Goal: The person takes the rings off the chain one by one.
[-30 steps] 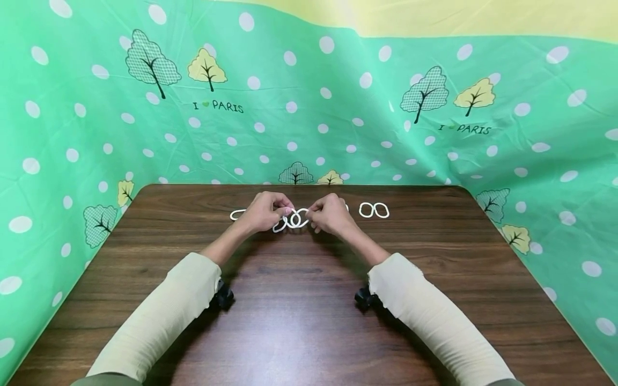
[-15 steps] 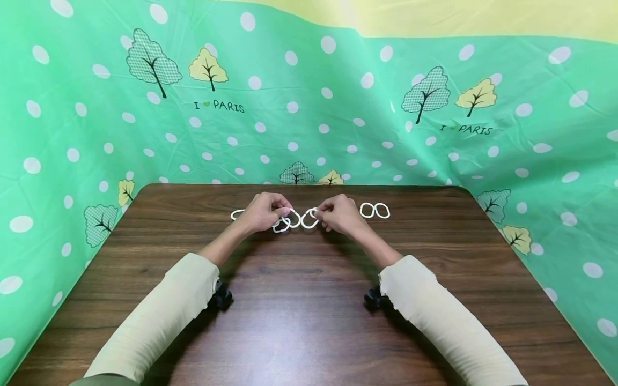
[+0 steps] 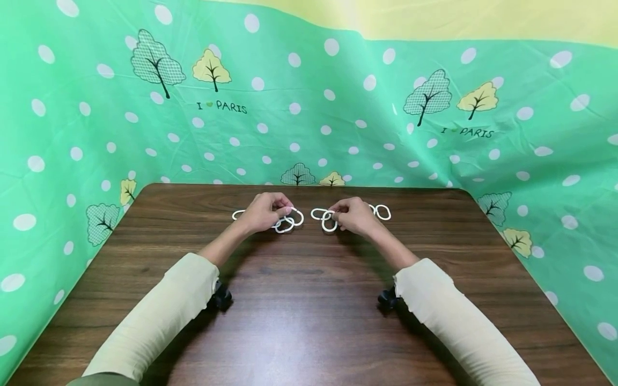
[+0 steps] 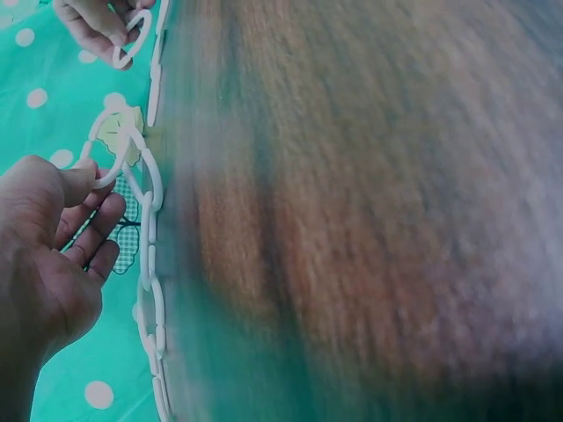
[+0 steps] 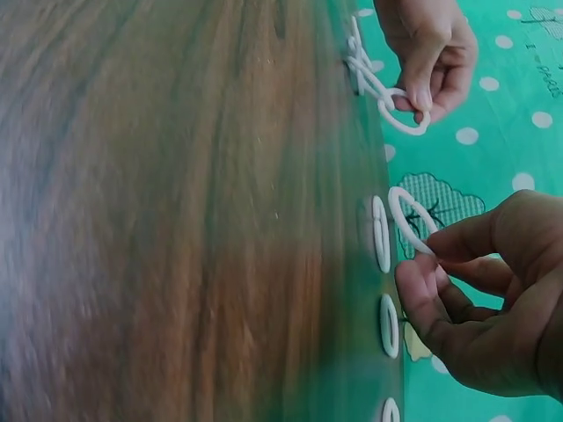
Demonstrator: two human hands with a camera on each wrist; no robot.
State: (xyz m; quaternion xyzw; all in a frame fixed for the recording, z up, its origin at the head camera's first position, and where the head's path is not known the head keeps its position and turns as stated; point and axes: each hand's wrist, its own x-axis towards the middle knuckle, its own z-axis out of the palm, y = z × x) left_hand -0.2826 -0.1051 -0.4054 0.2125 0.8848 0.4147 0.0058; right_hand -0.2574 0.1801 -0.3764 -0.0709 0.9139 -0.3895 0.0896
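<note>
Left fingers (image 4: 92, 237) pinch the end link (image 3: 302, 216) of a white chain (image 4: 146, 233); right fingers (image 5: 418, 294) pinch a single link (image 5: 403, 227); both are above the bench (image 3: 299, 300); probably light, stiff plastic, best pinched by one side.

Partly raised chain of white oval links (image 4: 159, 316), tilted lone link (image 3: 330, 230) apart

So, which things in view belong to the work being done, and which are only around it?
In the work:
left hand, holding the white chain
right hand, pinching another white link
loose links nearby, probably

Only surroundings:
wooden table
green dotted cloth
black wrist devices, worn
</note>
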